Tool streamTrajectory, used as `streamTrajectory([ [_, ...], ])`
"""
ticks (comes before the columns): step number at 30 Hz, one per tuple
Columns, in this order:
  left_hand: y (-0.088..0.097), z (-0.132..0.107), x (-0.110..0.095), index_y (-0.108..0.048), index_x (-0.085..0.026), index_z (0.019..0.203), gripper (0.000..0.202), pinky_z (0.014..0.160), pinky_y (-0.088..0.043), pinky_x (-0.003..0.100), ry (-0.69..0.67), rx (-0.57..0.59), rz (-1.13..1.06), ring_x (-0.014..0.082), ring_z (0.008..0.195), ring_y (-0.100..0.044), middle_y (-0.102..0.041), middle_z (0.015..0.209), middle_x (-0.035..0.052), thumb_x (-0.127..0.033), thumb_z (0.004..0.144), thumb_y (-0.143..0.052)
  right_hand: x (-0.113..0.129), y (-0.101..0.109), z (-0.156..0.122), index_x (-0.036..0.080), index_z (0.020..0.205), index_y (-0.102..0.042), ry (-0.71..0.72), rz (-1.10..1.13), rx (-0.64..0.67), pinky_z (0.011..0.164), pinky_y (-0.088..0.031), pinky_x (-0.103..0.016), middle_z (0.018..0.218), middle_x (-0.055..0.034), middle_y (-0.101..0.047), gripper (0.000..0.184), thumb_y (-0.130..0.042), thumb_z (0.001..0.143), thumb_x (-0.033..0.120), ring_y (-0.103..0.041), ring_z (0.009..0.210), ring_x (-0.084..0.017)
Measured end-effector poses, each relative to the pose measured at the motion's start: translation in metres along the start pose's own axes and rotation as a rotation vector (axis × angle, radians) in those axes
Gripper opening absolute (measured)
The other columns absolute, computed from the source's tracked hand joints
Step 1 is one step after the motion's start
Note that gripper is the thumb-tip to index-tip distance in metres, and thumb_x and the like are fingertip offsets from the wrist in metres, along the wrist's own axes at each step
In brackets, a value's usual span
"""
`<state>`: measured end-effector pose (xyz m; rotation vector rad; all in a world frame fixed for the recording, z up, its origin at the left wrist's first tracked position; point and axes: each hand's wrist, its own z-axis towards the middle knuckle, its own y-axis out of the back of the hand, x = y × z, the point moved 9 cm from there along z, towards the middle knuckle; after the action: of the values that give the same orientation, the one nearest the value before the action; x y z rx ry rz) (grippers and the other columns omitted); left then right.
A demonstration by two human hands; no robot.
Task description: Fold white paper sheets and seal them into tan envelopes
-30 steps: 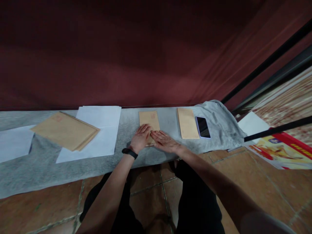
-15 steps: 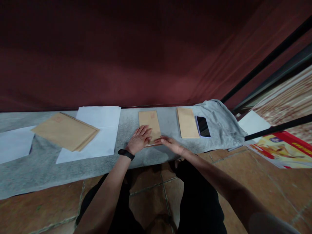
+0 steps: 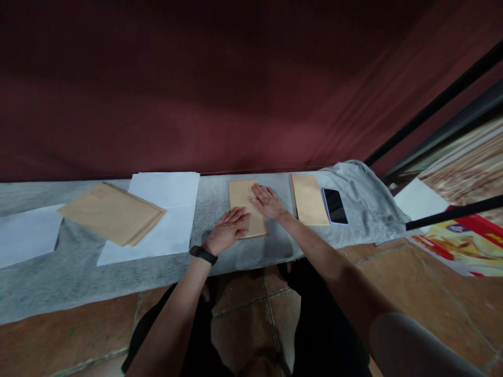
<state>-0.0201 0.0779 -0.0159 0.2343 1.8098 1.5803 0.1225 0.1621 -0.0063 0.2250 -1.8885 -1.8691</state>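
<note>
A brown paper envelope (image 3: 240, 195) lies flat on the grey cloth in front of me, with a thin white edge showing at its near end. My left hand (image 3: 228, 228) rests palm down on its left near part, fingers stretched out. Farther up, on the envelope's right side, my right hand (image 3: 267, 201) lies flat with fingers extended and covers the upper right corner area. Neither hand grips anything. To the right is a small stack of brown envelopes (image 3: 309, 200), apart from my right hand.
A dark-screened phone (image 3: 335, 206) lies right of that stack. On the left, more brown envelopes (image 3: 112, 213) overlap white paper sheets (image 3: 173, 188), and another white sheet (image 3: 27, 235) lies farther left. Grey cloth (image 3: 361, 209) covers the narrow surface; a dark red curtain (image 3: 236, 104) hangs behind.
My right hand has moved from the envelope's near right corner up to its upper right part and now lies flat there. My left hand stays on the envelope. The view shifted slightly.
</note>
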Motion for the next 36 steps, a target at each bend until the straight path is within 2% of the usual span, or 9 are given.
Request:
streamTrajectory([
  [7, -0.001, 0.006, 0.010, -0.045, -0.017, 0.154, 0.069, 0.127, -0.026, 0.047, 0.067, -0.006, -0.086, 0.0290, 0.158, -0.023, -0.033, 0.168, 0.0132, -0.039, 0.092, -0.066, 0.013, -0.007, -0.018, 0.012, 0.163, -0.026, 0.100, -0.024, 0.039, 0.130, -0.015, -0.047, 0.170, -0.0106, -0.021, 0.064, -0.026, 0.109, 0.045, -0.023, 0.158, -0.024],
  [13, 0.002, 0.012, 0.017, -0.046, -0.017, 0.152, 0.078, 0.126, -0.030, 0.047, 0.086, -0.064, -0.155, 0.0300, 0.156, -0.027, -0.035, 0.166, 0.0160, -0.036, 0.082, -0.076, 0.023, -0.010, -0.037, 0.010, 0.162, -0.027, 0.140, -0.005, 0.083, 0.131, -0.014, -0.046, 0.170, -0.0124, -0.020, 0.064, -0.028, 0.109, 0.045, -0.021, 0.158, -0.023],
  [18, 0.005, 0.014, 0.019, -0.049, -0.017, 0.148, 0.078, 0.125, -0.033, 0.048, 0.065, -0.096, -0.192, 0.0299, 0.154, -0.033, -0.040, 0.163, 0.0162, -0.034, 0.078, -0.078, 0.033, -0.011, -0.062, 0.018, 0.164, -0.026, 0.186, 0.029, 0.106, 0.130, -0.016, -0.048, 0.170, -0.0079, -0.022, 0.062, -0.032, 0.109, 0.046, -0.022, 0.158, -0.024],
  [25, 0.008, 0.014, 0.022, -0.056, -0.020, 0.143, 0.074, 0.124, -0.034, 0.048, 0.039, -0.109, -0.265, 0.0298, 0.152, -0.037, -0.045, 0.161, 0.0136, -0.031, 0.073, -0.081, 0.046, -0.015, -0.094, 0.026, 0.164, -0.024, 0.293, 0.084, 0.199, 0.131, -0.014, -0.047, 0.170, -0.0028, -0.025, 0.056, -0.027, 0.110, 0.040, -0.022, 0.158, -0.021],
  [29, 0.008, 0.014, 0.023, -0.055, -0.019, 0.143, 0.076, 0.124, -0.034, 0.049, 0.055, -0.118, -0.281, 0.0309, 0.152, -0.036, -0.043, 0.162, 0.0153, -0.031, 0.072, -0.082, 0.041, -0.014, -0.086, 0.026, 0.164, -0.024, 0.272, 0.110, 0.221, 0.131, -0.014, -0.045, 0.170, -0.0030, -0.024, 0.056, -0.025, 0.110, 0.039, -0.022, 0.158, -0.019],
  [36, 0.009, 0.013, 0.023, -0.055, -0.018, 0.145, 0.078, 0.126, -0.030, 0.049, 0.055, -0.083, -0.310, 0.0293, 0.154, -0.033, -0.042, 0.162, 0.0156, -0.028, 0.072, -0.082, 0.019, -0.008, -0.036, 0.019, 0.164, -0.025, 0.148, 0.052, 0.141, 0.131, -0.014, -0.043, 0.171, -0.0057, -0.021, 0.062, -0.023, 0.109, 0.048, -0.020, 0.159, -0.020],
])
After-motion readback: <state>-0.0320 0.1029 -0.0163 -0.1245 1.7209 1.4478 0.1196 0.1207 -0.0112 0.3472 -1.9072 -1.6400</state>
